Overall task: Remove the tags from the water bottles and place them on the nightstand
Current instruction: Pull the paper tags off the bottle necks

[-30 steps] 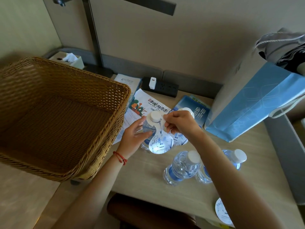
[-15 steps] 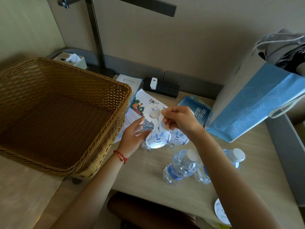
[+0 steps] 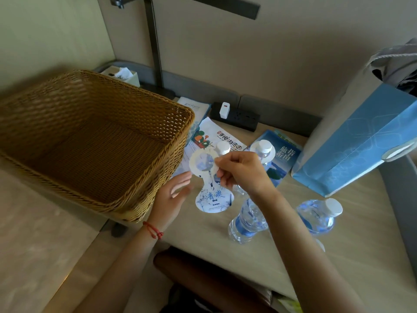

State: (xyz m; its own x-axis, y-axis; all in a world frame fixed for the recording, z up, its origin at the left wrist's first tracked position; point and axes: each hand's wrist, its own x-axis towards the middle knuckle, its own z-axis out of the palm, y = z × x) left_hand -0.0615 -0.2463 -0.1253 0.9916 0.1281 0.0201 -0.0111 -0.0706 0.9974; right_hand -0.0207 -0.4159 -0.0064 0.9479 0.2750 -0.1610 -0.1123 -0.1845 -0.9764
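My right hand (image 3: 241,170) pinches a white and blue paper tag (image 3: 214,197) by its ring and holds it in the air, just in front of a white-capped water bottle (image 3: 222,147). My left hand (image 3: 173,195) hovers beside the tag, fingers apart and holding nothing. A second bottle (image 3: 262,147) behind my right hand wears a tag around its neck. Two bare-necked bottles (image 3: 248,220) (image 3: 320,215) stand nearer on the beige nightstand (image 3: 361,256). A sliver of another tag (image 3: 320,245) lies beyond my right forearm.
A large wicker basket (image 3: 90,141) fills the left. A blue paper bag (image 3: 361,141) stands at the right. Brochures (image 3: 209,141), a blue booklet (image 3: 284,159), a power strip with a white charger (image 3: 234,116), a lamp pole (image 3: 155,41) and a tissue box (image 3: 124,74) line the back.
My right hand has lifted the tag off the bottle's neck and drawn it toward me. My left hand has let go of that bottle and opened.
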